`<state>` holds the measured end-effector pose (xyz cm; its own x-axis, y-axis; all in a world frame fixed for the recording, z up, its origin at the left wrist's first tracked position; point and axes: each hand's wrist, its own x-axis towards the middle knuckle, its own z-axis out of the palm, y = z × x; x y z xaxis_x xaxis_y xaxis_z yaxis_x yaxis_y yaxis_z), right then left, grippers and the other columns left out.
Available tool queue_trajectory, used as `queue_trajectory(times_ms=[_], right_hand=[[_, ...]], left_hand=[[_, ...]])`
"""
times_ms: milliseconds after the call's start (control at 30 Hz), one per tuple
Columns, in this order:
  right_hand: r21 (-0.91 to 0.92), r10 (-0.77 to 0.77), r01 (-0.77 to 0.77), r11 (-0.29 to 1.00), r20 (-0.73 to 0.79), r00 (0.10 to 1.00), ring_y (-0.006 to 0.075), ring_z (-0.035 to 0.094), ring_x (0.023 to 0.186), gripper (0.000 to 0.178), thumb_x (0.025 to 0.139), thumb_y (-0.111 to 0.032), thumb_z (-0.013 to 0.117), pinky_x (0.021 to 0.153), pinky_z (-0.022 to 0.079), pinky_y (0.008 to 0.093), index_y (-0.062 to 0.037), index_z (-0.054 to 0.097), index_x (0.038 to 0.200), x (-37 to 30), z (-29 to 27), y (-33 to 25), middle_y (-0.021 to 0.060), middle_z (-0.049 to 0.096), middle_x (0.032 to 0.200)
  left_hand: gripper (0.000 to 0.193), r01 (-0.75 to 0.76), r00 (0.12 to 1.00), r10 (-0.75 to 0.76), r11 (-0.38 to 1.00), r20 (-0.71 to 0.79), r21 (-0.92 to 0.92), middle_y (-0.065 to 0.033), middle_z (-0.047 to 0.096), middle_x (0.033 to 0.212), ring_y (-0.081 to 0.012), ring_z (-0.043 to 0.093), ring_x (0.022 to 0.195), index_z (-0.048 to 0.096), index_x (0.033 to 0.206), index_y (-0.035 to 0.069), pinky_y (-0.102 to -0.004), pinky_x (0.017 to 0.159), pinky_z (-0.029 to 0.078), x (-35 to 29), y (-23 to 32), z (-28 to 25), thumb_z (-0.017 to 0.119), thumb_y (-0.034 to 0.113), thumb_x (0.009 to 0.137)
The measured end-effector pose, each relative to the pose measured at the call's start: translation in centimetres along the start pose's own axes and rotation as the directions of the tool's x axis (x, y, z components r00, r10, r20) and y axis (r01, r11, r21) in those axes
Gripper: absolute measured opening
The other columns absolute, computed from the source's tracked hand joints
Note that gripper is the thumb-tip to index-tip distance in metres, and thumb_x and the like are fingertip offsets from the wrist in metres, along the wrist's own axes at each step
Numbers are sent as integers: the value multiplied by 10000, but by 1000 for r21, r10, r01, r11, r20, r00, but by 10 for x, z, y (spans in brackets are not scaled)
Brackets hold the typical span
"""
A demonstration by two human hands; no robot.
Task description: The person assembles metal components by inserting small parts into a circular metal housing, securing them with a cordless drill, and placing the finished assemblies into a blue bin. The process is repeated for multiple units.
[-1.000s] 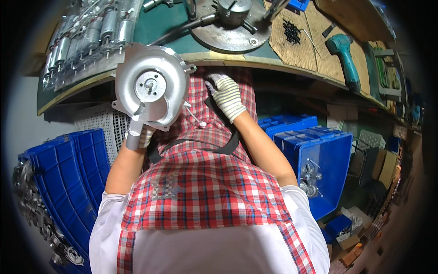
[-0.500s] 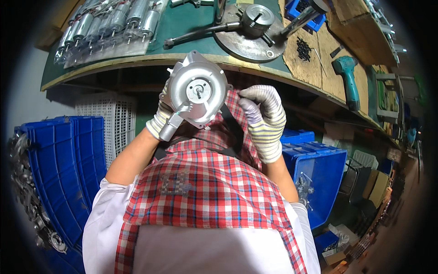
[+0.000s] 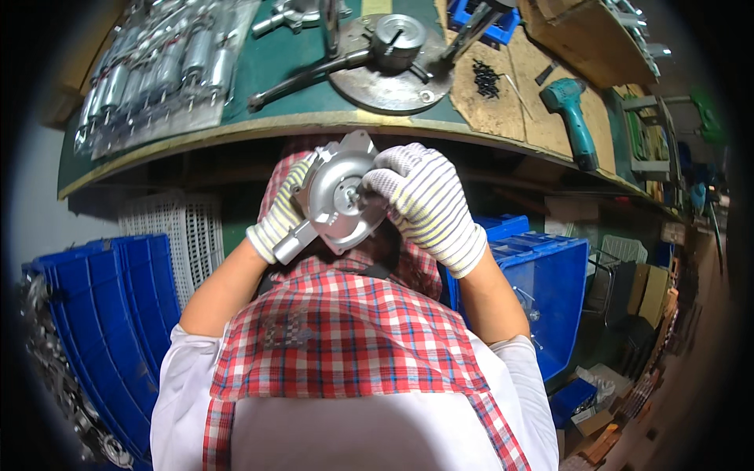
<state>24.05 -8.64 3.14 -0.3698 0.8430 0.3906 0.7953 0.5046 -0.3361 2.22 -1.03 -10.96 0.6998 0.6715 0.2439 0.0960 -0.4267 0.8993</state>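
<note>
A round silver cast-metal housing, with a short spout at its lower left and lugs on its rim, is held in front of my apron below the bench edge. Gripping it from the left side is my left hand, in a striped knit glove, its fingers partly hidden behind the casting. My right hand, gloved the same way, reaches over the housing's right side. Its fingertips are pinched together at the central hub; whatever they hold there is hidden.
On the bench edge stand a round metal press fixture with a lever, bagged motors, black screws and a teal power driver. Blue crates are at left; another blue crate is at right.
My right hand has come left from beside the housing onto its hub. The housing has tilted and sits slightly lower. The head view has shifted, moving the bench items leftward.
</note>
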Motion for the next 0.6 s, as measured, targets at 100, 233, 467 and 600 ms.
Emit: queue_trajectory(times_ms=[100,233,467,600], right_hand=[[54,32,-34,998,43,999,308,647,831,214,692,-99,731,724,508,400,-106,694,902,-5,-8,7,77,669,858],[52,60,-64,997,82,995,303,638,828,194,725,-158,759,725,503,402,-100,681,893,-15,-14,15,77,647,866],[328,365,-342,881,-12,931,330,603,839,375,742,-243,849,758,505,398,-51,607,954,-31,-8,22,137,579,913],[576,388,-364,732,87,917,292,632,842,359,754,-220,845,789,515,397,-53,641,998,-26,-19,35,124,604,904]], left_hand=[[511,292,923,-198,918,330,-267,-93,532,1438,-210,515,1325,416,1484,52,-332,1151,402,10,25,-4,593,134,1011],[511,103,936,-100,995,338,11,-94,529,1447,-219,508,1340,402,1493,58,-346,1160,397,11,21,13,566,172,1023],[563,187,970,-139,949,198,-255,-87,572,1382,-178,577,1239,461,1433,24,-320,1083,465,19,17,26,689,99,924],[653,-41,957,34,999,288,18,-94,579,1396,-223,567,1285,459,1454,64,-342,1116,446,41,25,19,762,202,893]])
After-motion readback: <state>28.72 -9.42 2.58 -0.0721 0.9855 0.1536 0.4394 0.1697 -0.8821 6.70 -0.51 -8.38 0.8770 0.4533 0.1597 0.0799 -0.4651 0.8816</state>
